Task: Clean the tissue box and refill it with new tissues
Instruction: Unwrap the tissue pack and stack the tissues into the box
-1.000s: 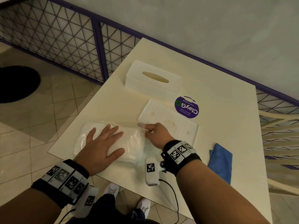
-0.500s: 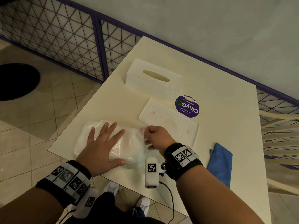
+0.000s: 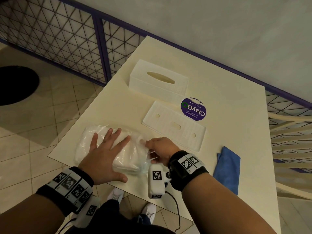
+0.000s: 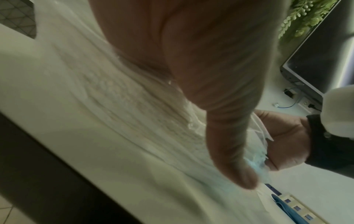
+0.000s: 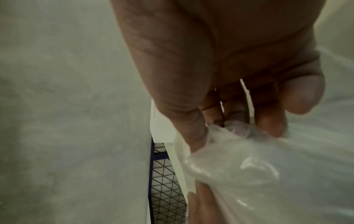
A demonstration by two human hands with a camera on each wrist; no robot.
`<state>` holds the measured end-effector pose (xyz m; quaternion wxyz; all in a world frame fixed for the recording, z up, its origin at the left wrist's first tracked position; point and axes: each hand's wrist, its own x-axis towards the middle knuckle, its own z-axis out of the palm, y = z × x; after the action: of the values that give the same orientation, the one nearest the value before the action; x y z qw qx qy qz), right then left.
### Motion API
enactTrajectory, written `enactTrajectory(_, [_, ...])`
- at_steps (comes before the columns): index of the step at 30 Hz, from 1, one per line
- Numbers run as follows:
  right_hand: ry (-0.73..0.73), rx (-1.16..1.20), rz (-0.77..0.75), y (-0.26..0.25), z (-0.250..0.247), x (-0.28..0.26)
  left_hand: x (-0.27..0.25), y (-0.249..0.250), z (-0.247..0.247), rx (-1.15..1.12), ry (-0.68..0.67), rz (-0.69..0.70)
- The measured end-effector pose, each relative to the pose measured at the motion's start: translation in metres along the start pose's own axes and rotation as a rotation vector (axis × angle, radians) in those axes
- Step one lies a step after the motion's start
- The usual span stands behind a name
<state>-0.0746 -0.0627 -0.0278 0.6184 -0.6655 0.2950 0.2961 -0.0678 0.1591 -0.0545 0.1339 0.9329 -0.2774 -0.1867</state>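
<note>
head: above, facing down | wrists: close, share tissue pack point(image 3: 108, 146)

The left hand point(image 3: 108, 154) lies flat over the tissue pack point(image 3: 87, 137), so the middle of the pack is hidden under the palm. In the left wrist view the palm fills the top of the picture and everything looks blurry. The right hand point(image 3: 160, 149) has its grip on the plastic wrap point(image 5: 229, 163), but from the head view its fingertips are tucked out of sight. In the right wrist view the wrap is smeared and foggy. The small words on the purple sticker point(image 3: 193, 109) are too tiny to read. The chair point(image 3: 290, 132) and the blue cloth point(image 3: 227, 168) are cut off or partly covered.
</note>
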Motion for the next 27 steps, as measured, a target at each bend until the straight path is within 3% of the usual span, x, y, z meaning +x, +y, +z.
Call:
enactTrajectory(5, [0.042, 0.093, -0.02, -0.003, -0.011, -0.005, -0.001, -0.005, 0.006, 0.042, 0.078, 0.004])
enactTrajectory(10, [0.164, 0.411, 0.089, 0.0, -0.026, -0.009, -0.003, -0.005, 0.009, 0.047, 0.077, -0.042])
enactTrajectory(14, [0.141, 0.394, 0.136, 0.008, -0.019, -0.007, -0.003, -0.003, 0.01, 0.077, 0.063, -0.075])
enactTrajectory(20, [0.055, 0.272, 0.047, 0.017, -0.022, -0.015, -0.001, 0.001, 0.011, 0.11, 0.075, -0.103])
enactTrajectory(27, [0.134, 0.411, 0.068, 0.033, -0.027, -0.017, -0.004, 0.004, 0.012, 0.112, 0.066, -0.096])
